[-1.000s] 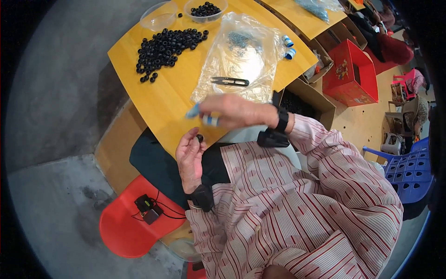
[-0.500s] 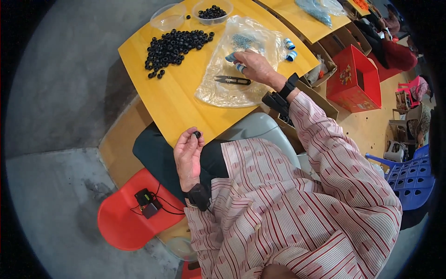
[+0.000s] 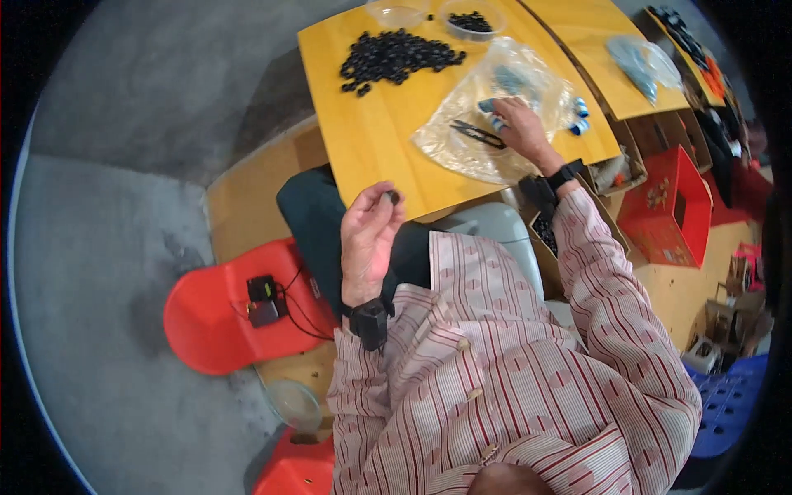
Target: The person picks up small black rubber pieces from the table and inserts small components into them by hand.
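My left hand is raised off the table's near edge, palm up, pinching a small round black bead between thumb and fingertips. My right hand reaches over a clear plastic bag lying flat on the table. Its fingers are bent together beside a small pile of tiny light-blue pieces. Blue and blue-white bits show at the fingertips; whether they are held or wrapped round the fingers I cannot tell. Black thread snips lie on the bag just left of this hand.
A heap of black beads covers the yellow table's far left. Behind stand a clear tub of beads and another clear tub. Two blue-white rolls lie right. Cardboard boxes and a red box stand beyond; a red chair is left.
The whole view has shifted, so the table sits higher and farther right. My left hand still pinches the black bead; my right hand stays over the bag, by the blue pieces.
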### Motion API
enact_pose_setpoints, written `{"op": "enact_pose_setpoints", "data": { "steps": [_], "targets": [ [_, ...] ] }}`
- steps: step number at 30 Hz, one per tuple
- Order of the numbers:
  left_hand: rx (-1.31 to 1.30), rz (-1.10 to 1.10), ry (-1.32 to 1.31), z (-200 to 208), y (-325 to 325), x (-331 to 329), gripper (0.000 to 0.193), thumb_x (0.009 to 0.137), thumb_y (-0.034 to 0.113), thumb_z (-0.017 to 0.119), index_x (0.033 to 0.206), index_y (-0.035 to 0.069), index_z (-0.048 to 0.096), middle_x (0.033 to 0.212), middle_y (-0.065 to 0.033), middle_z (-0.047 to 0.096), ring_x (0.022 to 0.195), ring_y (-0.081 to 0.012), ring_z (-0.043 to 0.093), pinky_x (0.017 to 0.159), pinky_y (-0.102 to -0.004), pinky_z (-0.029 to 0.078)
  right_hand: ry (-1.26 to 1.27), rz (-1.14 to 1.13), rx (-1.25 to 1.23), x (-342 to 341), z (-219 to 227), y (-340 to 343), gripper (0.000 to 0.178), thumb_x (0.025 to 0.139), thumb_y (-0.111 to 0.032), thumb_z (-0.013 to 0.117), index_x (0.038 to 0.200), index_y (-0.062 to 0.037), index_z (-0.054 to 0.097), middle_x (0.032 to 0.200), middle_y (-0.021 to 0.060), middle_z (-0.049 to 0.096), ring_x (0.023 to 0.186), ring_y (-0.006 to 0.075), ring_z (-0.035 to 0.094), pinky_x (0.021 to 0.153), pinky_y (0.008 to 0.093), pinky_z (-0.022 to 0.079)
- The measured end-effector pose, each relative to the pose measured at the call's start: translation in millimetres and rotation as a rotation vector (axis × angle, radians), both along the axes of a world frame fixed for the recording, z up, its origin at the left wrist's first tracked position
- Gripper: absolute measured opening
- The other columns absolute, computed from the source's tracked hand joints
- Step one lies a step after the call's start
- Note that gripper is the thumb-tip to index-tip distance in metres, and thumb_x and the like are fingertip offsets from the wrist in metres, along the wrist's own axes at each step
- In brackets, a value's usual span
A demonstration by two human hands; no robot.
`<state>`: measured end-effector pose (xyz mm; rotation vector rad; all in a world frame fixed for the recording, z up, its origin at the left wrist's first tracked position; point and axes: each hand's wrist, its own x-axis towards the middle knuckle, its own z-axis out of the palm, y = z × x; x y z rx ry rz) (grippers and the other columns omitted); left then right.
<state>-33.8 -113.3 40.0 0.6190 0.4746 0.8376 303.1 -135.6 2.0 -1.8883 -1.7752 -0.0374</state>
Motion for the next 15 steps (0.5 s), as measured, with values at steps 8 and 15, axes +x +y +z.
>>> {"op": "enact_pose_setpoints", "data": {
  "steps": [8, 15],
  "targets": [
    [0.043, -0.029, -0.260, 19, -11, 0, 0.031, 0.087, 0.004, 0.063, 0.115, -0.003, 0.053, 0.107, -0.0144, 0.056, 0.087, -0.0161, 0.054, 0.080, -0.0260, 0.046, 0.008, -0.036, 0.042, -17, 15, -11, 0.026, 0.071, 0.000, 0.059, 0.097, -0.0035, 0.057, 0.089, 0.0129, 0.058, 0.088, 0.0332, 0.054, 0.075, 0.0399, 0.047],
    [0.134, 0.080, -0.176, 22, -24, 3, 0.029, 0.088, 0.004, 0.062, 0.115, -0.002, 0.054, 0.105, -0.0127, 0.058, 0.089, -0.0167, 0.055, 0.083, -0.0271, 0.048, 0.560, 0.337, 0.198, -132, 105, -47, 0.026, 0.084, -0.002, 0.064, 0.110, -0.0033, 0.065, 0.094, 0.0041, 0.062, 0.078, 0.0130, 0.055, 0.065, 0.0257, 0.047]
  ]
}}
